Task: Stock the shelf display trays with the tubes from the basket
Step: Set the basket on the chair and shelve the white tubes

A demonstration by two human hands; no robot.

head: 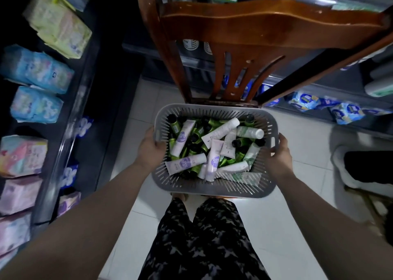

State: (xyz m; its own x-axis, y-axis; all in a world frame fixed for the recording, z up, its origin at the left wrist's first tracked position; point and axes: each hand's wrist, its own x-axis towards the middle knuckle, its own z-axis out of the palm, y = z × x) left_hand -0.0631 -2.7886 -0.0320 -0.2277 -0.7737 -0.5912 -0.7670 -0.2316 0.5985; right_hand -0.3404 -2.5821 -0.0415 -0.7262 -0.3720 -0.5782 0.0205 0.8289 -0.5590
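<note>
A grey slotted plastic basket sits between both hands, over the seat of a brown wooden chair; whether it rests on the seat or is lifted clear of it cannot be told. The left hand grips the basket's left end, its fingers curled over the rim and their tips hidden inside. The right hand holds the right end with the thumb lying on the rim; its other fingers are hidden behind the basket wall.

Inside lie heaped white-and-lilac tubes over green tubes with black caps, many half buried. The print on the tubes is too blurred to read. Dark shelves of soft pastel packs line the left, partly cut off.
</note>
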